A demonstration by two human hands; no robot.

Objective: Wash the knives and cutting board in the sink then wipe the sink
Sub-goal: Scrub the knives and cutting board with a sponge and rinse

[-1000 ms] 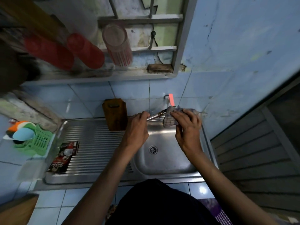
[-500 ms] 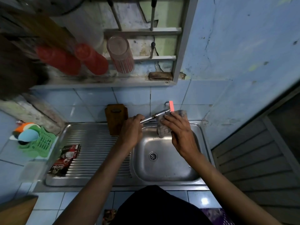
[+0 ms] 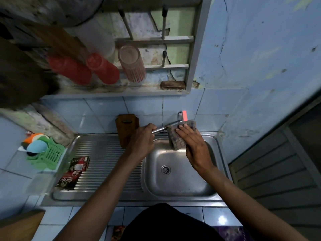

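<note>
The steel sink point(image 3: 180, 186) has a bare basin with a round drain point(image 3: 165, 169). Over its back edge runs a metal tap spout point(image 3: 162, 129) with a pink handle point(image 3: 184, 115). My left hand point(image 3: 143, 142) grips the end of the spout. My right hand point(image 3: 194, 145) holds a checked grey cloth point(image 3: 175, 141) against the tap, fingers laid flat over it. A brown wooden cutting board point(image 3: 126, 130) leans upright against the tiled wall at the back of the draining board. No knife is visible.
A ribbed draining board point(image 3: 104, 164) lies left of the basin with a dark sachet packet point(image 3: 73, 171) on it. A green basket point(image 3: 49, 153) with sponges stands further left. A shelf above holds red cups point(image 3: 102, 68) and a brush point(image 3: 172, 84).
The head camera has tilted so the shelf sits lower in view. My right hand has shifted the cloth slightly along the tap. My left hand keeps its grip on the spout.
</note>
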